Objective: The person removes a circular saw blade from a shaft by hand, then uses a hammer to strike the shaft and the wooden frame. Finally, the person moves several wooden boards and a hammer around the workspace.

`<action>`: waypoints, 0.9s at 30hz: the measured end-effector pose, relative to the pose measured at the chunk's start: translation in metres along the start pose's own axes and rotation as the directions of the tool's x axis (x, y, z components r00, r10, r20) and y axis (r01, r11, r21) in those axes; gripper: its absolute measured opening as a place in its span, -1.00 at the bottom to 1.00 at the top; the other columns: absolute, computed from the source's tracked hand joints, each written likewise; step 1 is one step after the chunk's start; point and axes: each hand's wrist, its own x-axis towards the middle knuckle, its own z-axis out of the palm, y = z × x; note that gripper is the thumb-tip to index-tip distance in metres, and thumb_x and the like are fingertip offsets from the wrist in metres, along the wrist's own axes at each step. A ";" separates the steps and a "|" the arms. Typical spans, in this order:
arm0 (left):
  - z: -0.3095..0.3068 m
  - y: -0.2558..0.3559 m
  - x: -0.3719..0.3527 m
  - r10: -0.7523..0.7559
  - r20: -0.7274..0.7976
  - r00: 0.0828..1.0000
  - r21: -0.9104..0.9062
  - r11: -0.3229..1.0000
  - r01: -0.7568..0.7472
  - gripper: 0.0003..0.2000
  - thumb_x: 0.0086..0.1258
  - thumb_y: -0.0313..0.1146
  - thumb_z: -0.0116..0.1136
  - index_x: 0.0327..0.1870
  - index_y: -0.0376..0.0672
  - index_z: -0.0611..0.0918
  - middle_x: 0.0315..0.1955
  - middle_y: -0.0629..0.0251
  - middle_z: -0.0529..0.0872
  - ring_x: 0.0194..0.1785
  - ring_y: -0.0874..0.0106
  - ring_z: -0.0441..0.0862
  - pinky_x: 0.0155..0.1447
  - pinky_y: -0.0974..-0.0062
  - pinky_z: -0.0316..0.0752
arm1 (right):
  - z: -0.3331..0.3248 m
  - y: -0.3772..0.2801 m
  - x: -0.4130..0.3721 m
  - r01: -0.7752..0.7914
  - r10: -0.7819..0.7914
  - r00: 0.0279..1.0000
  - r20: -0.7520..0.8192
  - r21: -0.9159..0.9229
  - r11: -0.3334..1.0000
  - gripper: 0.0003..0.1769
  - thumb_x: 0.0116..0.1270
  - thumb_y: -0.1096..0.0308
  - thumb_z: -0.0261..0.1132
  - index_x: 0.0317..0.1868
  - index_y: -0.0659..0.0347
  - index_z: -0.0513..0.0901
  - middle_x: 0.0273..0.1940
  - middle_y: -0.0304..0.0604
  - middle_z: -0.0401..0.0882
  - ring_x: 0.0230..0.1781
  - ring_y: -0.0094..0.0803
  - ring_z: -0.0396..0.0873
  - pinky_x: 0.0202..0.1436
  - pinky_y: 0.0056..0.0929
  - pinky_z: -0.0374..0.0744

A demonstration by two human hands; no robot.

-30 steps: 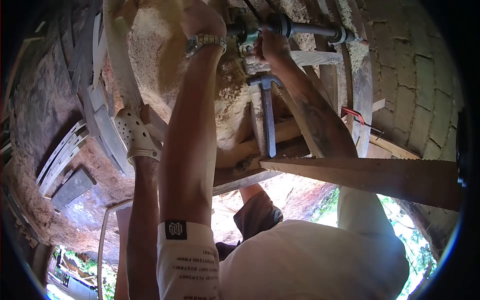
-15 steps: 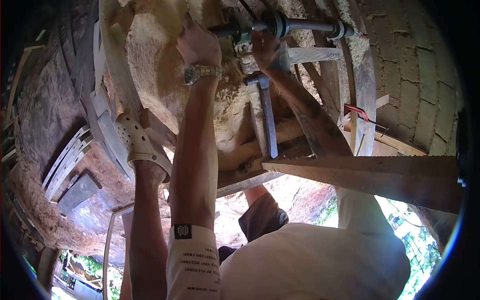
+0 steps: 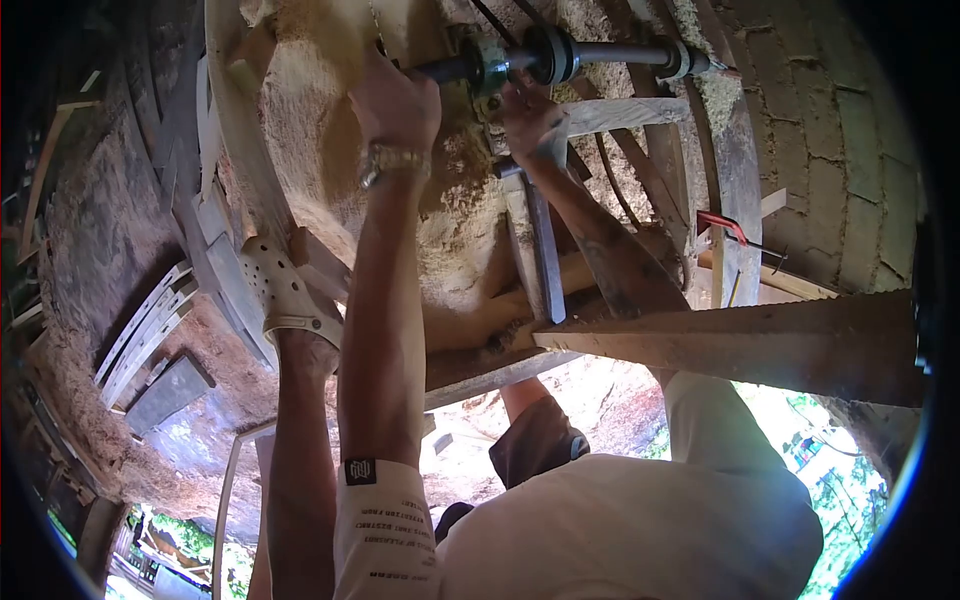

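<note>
My left hand [image 3: 396, 105], with a metal-band watch [image 3: 393, 163] on its wrist, is closed in a fist at the left end of a dark metal shaft [image 3: 447, 70]. A small dark tip shows above the fist, but what the fingers hold is hidden. My right hand [image 3: 536, 128] has its fingers bent together just under the green bearing housing [image 3: 489, 66], beside a black pulley [image 3: 550, 55]. Whatever they pinch is too small to make out. Below the right hand lies what looks like a hammer [image 3: 541, 235], its head partly behind the wrist.
A long wooden beam [image 3: 740, 345] crosses at the right, under my right forearm. A red-framed saw or clamp [image 3: 722, 224] rests near an upright board. Sawdust covers the ground. Curved wooden slats [image 3: 145, 335] lie at the left, near my foot in a beige clog [image 3: 280, 285].
The view has shifted slightly. My left fist has turned a little at the shaft's end. The right hand has dropped slightly from the housing, its fingers still close to it.
</note>
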 end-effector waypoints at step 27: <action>0.036 -0.005 0.053 0.071 -0.036 0.997 0.261 0.963 -0.060 -0.72 0.31 -0.54 0.08 0.04 -0.40 0.56 -0.36 -0.17 0.72 -0.20 -0.03 0.73 -0.12 0.06 0.62 | -0.038 -0.057 0.024 -0.861 0.731 0.349 0.586 0.509 0.003 -0.63 0.58 0.08 0.10 -0.23 0.22 0.55 -0.45 -0.12 0.64 -0.59 -0.35 0.58 -0.61 -0.36 0.47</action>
